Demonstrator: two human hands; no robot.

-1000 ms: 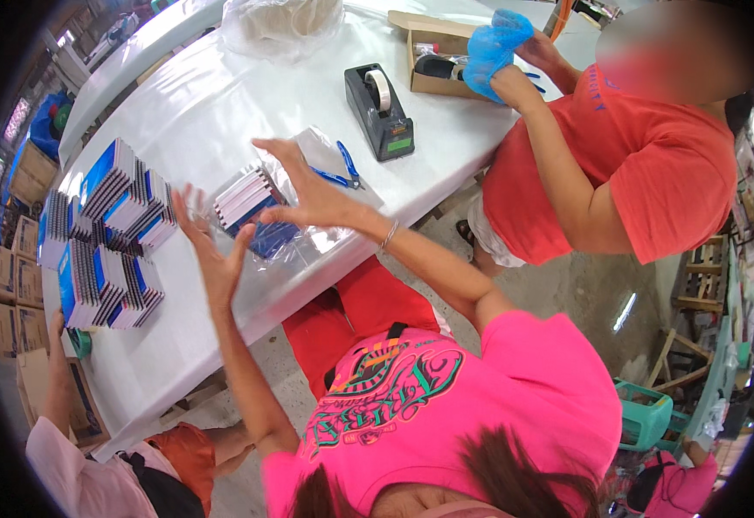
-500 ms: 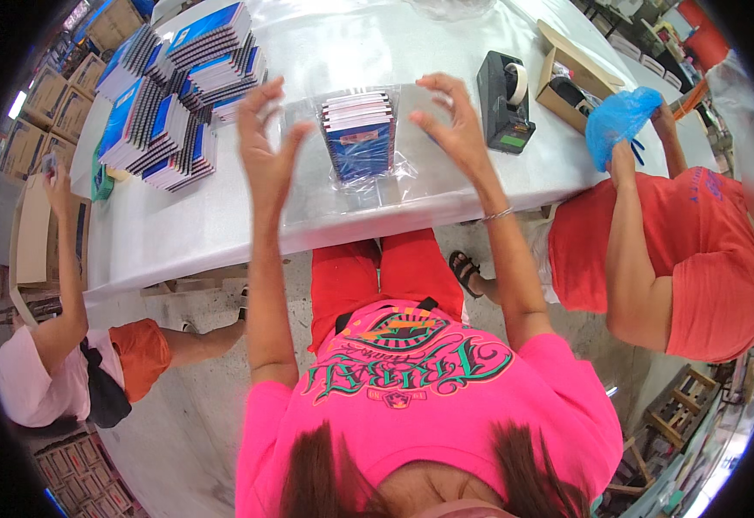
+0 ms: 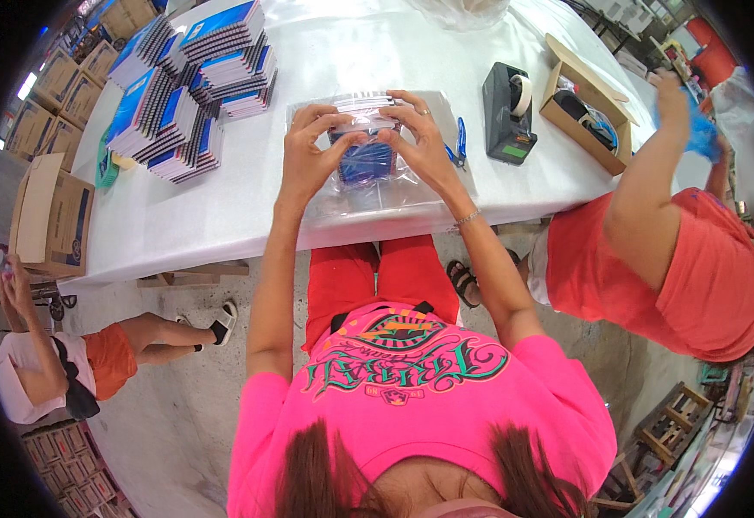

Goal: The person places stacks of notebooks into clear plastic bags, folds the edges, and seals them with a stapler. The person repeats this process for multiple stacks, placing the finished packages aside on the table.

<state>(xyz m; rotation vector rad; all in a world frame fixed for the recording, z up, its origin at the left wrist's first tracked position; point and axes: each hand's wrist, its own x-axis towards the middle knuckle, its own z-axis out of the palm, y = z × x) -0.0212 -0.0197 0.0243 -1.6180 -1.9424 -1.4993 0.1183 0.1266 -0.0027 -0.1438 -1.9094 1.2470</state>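
A stack of spiral notebooks with blue covers lies in front of me, inside clear plastic wrap. My left hand is curved around the stack's left side. On its right side, my right hand grips it the same way. Both thumbs rest on the blue cover, their tips close together, and the other fingers reach over the far part. Beneath the stack is a flat translucent sheet. A small blue-handled tool, perhaps snips, lies just right of my right hand.
More notebook stacks stand at the left of the white-covered table. At right are a black tape dispenser and an open cardboard box. One co-worker handles blue plastic; another person stands left near a carton.
My hands, apart and raised on either side of the stack before, have come inward and closed on it. The blue-handled tool now shows. The right co-worker has moved the blue plastic farther right.
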